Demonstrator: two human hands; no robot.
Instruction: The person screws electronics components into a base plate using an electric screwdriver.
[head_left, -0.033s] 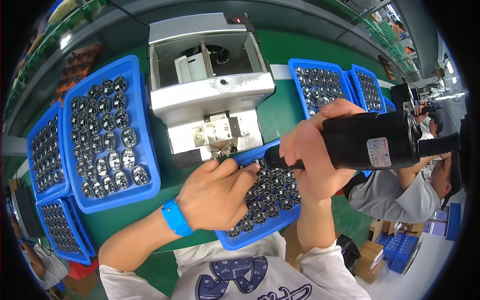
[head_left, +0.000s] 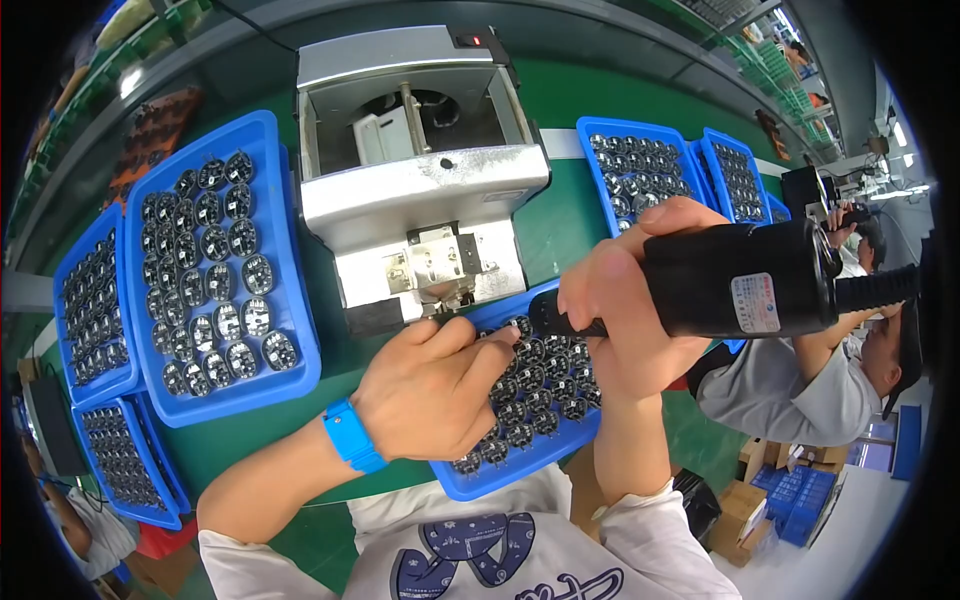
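Observation:
My right hand (head_left: 630,320) is wrapped round a black electric screwdriver (head_left: 700,285), a thick cylinder with a label and a ribbed cable end at the right. Its dark nose points left, over the near blue tray (head_left: 470,487). My left hand (head_left: 425,385), with a blue band on the wrist, lies over that tray's left part. Its fingers are bent, and a fingertip touches a small round electronic part (head_left: 521,326) beside the screwdriver's nose. My left thumb and the screwdriver's bit cannot be made out. Several similar dark round parts (head_left: 540,400) stand in rows in the tray.
A silver machine (head_left: 420,200) with a metal fixture at its front stands beyond my hands. Blue trays of round parts flank it on the left (head_left: 290,385) and right (head_left: 585,150). Another person (head_left: 800,390) sits at the right, near cardboard boxes (head_left: 740,510).

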